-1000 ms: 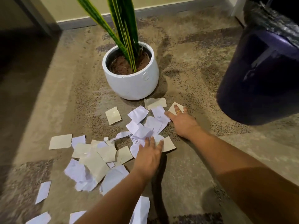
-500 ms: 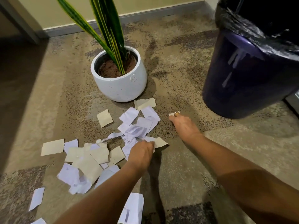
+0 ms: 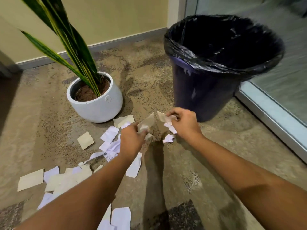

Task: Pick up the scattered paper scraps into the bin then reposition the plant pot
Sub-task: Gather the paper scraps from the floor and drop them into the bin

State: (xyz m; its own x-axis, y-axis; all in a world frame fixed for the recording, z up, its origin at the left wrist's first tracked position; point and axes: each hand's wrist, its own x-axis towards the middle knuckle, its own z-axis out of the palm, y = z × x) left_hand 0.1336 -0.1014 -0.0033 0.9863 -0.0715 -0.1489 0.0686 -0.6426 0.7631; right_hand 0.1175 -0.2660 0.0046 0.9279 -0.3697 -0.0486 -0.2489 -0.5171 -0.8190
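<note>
Floor: mottled brown carpet (image 3: 166, 171) in a corner; yellow wall at 12 o'clock, glass door (image 3: 274, 113) at 3 o'clock.
Left hand (image 3: 132, 140): clenched round a tan and white wad (image 3: 146, 124) of scraps, clear of the carpet.
Right hand (image 3: 184, 125): pinches a few more pieces (image 3: 163, 118), just beside the left, at its 2 o'clock.
Change: half a second ago both hands were low on the carpet, raking paper; now both are raised and loaded.
Meaning: probably the first load, ready for dropping.
Bin (image 3: 204, 97): black-lined, mouth open, near, at 1 o'clock from the hands.
Scraps (image 3: 31, 179): many lie on the carpet, from 10 round to 6 o'clock of the left hand.
Pot (image 3: 99, 108): white, at 10 o'clock, not yet repositioned.
Writing: a round mark (image 3: 108, 98) on the pot and print on one scrap, both unreadable.
</note>
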